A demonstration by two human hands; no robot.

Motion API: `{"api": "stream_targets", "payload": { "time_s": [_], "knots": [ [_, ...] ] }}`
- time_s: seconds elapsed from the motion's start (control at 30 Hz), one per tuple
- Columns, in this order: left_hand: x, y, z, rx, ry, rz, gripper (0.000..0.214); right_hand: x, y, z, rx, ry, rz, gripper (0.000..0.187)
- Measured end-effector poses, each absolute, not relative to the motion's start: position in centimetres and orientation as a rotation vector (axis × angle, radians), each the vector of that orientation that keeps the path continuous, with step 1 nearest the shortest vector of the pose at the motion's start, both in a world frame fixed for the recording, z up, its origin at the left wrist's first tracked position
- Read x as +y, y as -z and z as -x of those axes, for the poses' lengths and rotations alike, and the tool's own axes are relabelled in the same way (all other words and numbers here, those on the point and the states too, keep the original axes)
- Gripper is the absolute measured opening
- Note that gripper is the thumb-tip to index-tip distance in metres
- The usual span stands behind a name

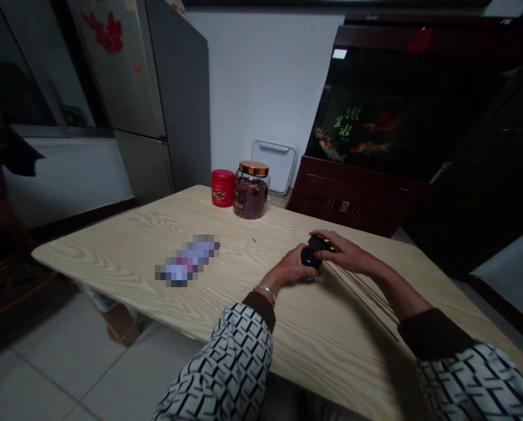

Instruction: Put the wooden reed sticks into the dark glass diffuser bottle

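My left hand (290,266) is closed around a small bottle (310,257) with a shiny dark top, which rests on the table's right half. A bit of its clear lower part shows under my fingers. Just above it, my right hand (343,252) pinches a black round piece, like a cap (317,242), close to the bottle's top. Whether the two touch, I cannot tell. Several thin brown sticks (367,292) run from below my right hand toward the lower right, partly behind my forearm; their near ends are hidden.
A pale wooden table (226,292) spreads before me. On its far side stand a red canister (222,188) and a glass jar (250,196) with a copper-coloured lid. A pixelated flat object (186,261) lies at left. Beyond are a fridge (178,99) and a fish tank (375,111).
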State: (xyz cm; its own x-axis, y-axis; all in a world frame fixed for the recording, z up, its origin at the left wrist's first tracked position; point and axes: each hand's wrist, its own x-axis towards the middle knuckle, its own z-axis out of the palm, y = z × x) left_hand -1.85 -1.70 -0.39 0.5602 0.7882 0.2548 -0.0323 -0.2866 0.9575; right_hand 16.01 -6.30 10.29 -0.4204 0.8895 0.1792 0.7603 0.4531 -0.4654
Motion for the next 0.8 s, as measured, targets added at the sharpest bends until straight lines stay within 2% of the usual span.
{"api": "stream_targets", "payload": {
  "time_s": [0.13, 0.23, 0.37, 0.47, 0.57, 0.63, 0.7, 0.8],
  "knots": [
    [-1.6, 0.5, 1.8, 0.6, -0.903, -1.629, 0.069, -6.3, -11.9, -15.3, -2.489, -0.297, 1.451, 0.054],
    [-1.5, 0.7, 1.7, 0.568, -0.931, -1.614, 0.068, -6.4, -13.2, -13.8, -2.55, -0.073, 1.686, 0.054],
    [-1.5, 1.0, 1.5, 0.576, -0.902, -1.614, 0.055, -6.4, -13.4, -12.0, -2.461, 0.239, 2.049, 0.07],
    [-1.4, 1.0, 1.5, 0.56, -0.912, -1.652, 0.058, -6.3, -13.1, -12.2, -2.363, 0.111, 2.004, 0.076],
    [-1.3, 1.1, 1.6, 0.561, -0.953, -1.692, 0.073, -6.2, -13.1, -13.6, -2.299, -0.239, 1.716, 0.073],
    [-1.2, 1.1, 1.6, 0.566, -0.948, -1.682, 0.075, -6.3, -13.2, -14.3, -2.343, -0.423, 1.566, 0.071],
    [-1.2, 1.1, 1.7, 0.56, -0.951, -1.666, 0.075, -6.6, -13.5, -14.4, -2.399, -0.388, 1.603, 0.07],
    [-1.3, 1.1, 1.7, 0.558, -0.944, -1.666, 0.076, -7.0, -13.8, -13.9, -2.32, 0.008, 1.93, 0.071]
  ]
}}
